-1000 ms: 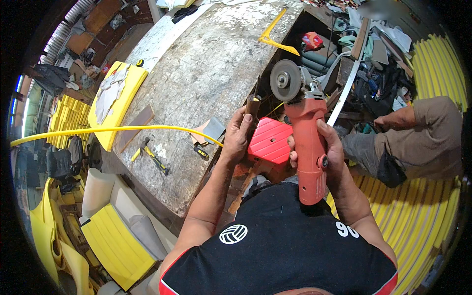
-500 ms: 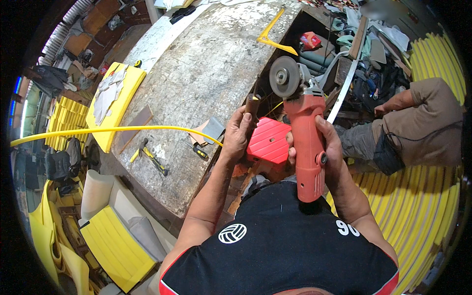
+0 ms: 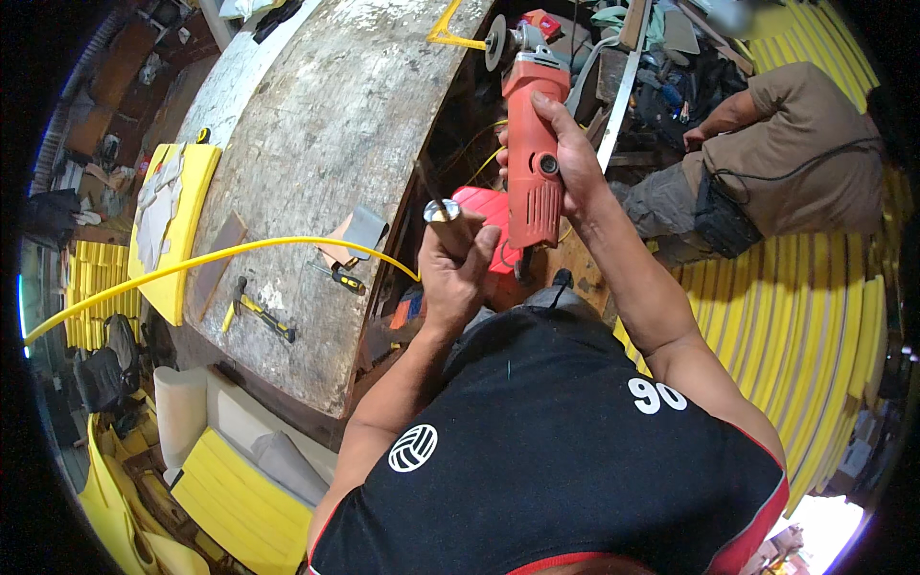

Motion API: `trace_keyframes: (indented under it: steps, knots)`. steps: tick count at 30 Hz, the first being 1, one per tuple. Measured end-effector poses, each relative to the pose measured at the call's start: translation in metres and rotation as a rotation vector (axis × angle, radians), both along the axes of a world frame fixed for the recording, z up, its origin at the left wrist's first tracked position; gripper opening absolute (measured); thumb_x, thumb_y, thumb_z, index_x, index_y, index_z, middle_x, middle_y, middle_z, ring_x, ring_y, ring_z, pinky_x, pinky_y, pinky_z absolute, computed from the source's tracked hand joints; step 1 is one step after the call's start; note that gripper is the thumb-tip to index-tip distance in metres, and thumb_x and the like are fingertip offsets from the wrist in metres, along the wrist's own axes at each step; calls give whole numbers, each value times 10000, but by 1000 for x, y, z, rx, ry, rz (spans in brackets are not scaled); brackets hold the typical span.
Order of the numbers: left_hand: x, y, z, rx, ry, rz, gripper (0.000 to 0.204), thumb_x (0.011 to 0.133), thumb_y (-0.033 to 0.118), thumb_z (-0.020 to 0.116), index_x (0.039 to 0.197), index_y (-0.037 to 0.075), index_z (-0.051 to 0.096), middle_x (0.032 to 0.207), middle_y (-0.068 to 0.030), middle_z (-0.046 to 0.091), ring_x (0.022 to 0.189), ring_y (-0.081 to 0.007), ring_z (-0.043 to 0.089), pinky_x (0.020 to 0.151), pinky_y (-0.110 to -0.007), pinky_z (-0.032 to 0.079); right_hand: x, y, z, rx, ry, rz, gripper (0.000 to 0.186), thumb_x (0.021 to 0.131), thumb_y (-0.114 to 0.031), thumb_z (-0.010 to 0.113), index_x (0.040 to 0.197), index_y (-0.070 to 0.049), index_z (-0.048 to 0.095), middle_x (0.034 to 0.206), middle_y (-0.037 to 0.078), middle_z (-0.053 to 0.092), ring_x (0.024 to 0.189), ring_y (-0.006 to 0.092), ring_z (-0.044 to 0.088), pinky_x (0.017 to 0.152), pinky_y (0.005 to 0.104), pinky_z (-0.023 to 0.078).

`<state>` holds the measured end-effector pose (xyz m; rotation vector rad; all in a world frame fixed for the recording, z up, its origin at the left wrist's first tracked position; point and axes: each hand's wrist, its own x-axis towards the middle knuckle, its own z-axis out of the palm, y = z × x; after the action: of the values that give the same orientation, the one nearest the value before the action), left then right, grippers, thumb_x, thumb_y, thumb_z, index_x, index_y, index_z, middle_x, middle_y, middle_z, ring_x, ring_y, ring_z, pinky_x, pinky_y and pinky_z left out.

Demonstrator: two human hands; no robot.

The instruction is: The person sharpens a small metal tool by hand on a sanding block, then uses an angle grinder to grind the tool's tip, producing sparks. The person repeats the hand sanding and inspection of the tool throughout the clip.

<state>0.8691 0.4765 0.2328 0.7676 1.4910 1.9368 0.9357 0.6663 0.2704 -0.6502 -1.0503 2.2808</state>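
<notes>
My right hand (image 3: 565, 144) is wrapped round the red body of an angle grinder (image 3: 533, 163). Its disc (image 3: 495, 43) points away from me, close to the far edge of the workbench. In my closed left hand (image 3: 454, 273) is a brown, round-handled tool (image 3: 448, 226) with a shiny pale collar. A dark narrow shaft seems to stick out of the collar; its exact kind cannot be made out. Just beyond the left hand is a red plastic stool (image 3: 491, 206), partly covered by the grinder and my hand.
On the scuffed workbench (image 3: 316, 125) lie a hammer (image 3: 257, 311), a utility knife (image 3: 342, 278) and a yellow square (image 3: 448, 34). A yellow hose (image 3: 230, 251) arcs across it. At right a person in brown (image 3: 795, 144) bends beside stacked yellow foam strips (image 3: 767, 345).
The grinder has moved up and left in the picture, its disc now seen nearly edge-on. My left hand has turned the handled tool so its collared end faces up. The view has shifted.
</notes>
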Motion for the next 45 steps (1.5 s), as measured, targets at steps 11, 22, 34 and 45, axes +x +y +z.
trace_keyframes:
  steps: [11, 22, 34, 45]
  knots:
    - [5, 17, -49, 114, 505, 153, 609, 686, -14, 823, 1247, 47, 594, 1154, -142, 629, 1064, -290, 642, 920, -371, 506, -23, 4, -22, -39, -2, -45, 574, 913, -500, 638, 1195, -23, 489, 890, 141, 653, 729, 246, 704, 611, 390, 614]
    - [-13, 16, -47, 83, 953, 181, 465, 745, 76, 755, 1186, -16, 639, 1109, -210, 684, 992, -363, 695, 853, -393, 572, -25, 2, -51, -168, -67, -93, 563, 880, -545, 661, 1059, -23, 547, 832, 122, 642, 687, 242, 687, 595, 398, 607]
    - [-23, -28, -89, -348, 182, -103, 255, 900, 180, 720, 1050, 6, 610, 865, -26, 571, 782, -106, 527, 718, -278, 455, 13, -5, -85, -140, -160, -122, 529, 894, -521, 662, 1026, -16, 571, 800, 110, 652, 635, 220, 679, 575, 362, 592]
    - [-33, -55, -133, -350, -73, -187, 223, 1009, 144, 530, 1174, -2, 563, 976, -37, 570, 882, -117, 522, 815, -270, 440, 54, -15, -91, -35, -257, -209, 321, 927, -362, 665, 983, -52, 602, 756, 72, 641, 594, 164, 658, 530, 316, 563]
